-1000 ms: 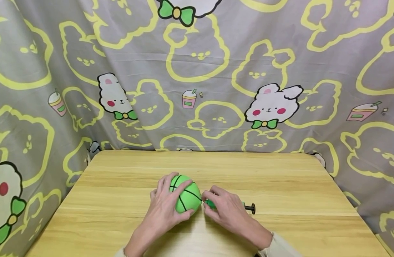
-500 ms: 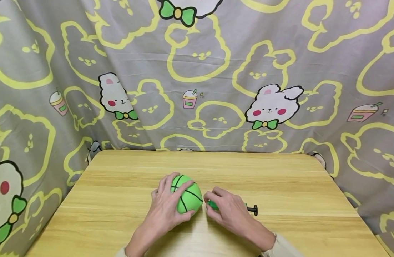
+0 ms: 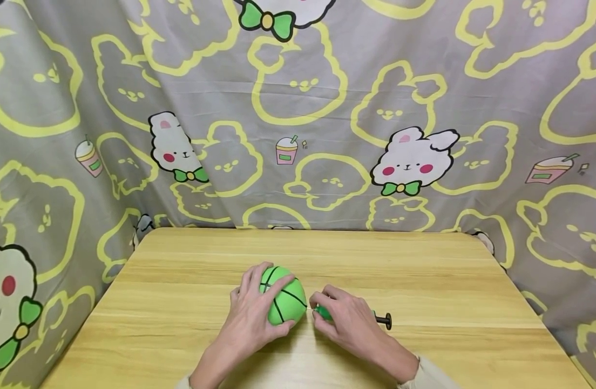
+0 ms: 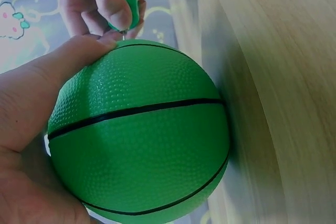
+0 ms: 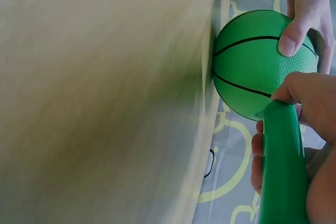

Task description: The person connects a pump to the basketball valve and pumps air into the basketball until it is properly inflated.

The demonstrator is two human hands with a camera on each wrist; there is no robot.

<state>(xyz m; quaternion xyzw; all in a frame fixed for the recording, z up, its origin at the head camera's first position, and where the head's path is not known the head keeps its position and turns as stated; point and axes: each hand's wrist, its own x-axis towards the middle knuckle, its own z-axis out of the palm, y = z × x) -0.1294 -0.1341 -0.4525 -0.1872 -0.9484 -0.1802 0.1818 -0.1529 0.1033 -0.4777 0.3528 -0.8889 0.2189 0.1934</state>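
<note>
A green rubber ball with black basketball lines rests on the wooden table. My left hand grips it from the left, fingers over the top and thumb on the near side. To its right, my right hand holds a green hand pump lying sideways, its black plunger handle sticking out beyond the palm. A thin metal needle runs from the pump's tip to the ball's side. How deep the needle sits in the ball cannot be seen. Most of the pump body is hidden by the right hand in the head view.
The light wooden table spreads around both hands. A grey curtain with yellow cartoon outlines hangs along the table's back and both sides.
My right hand and the pump have shifted slightly right, and a little more of the needle shows between pump and ball. The ball and left hand have moved very slightly right.
</note>
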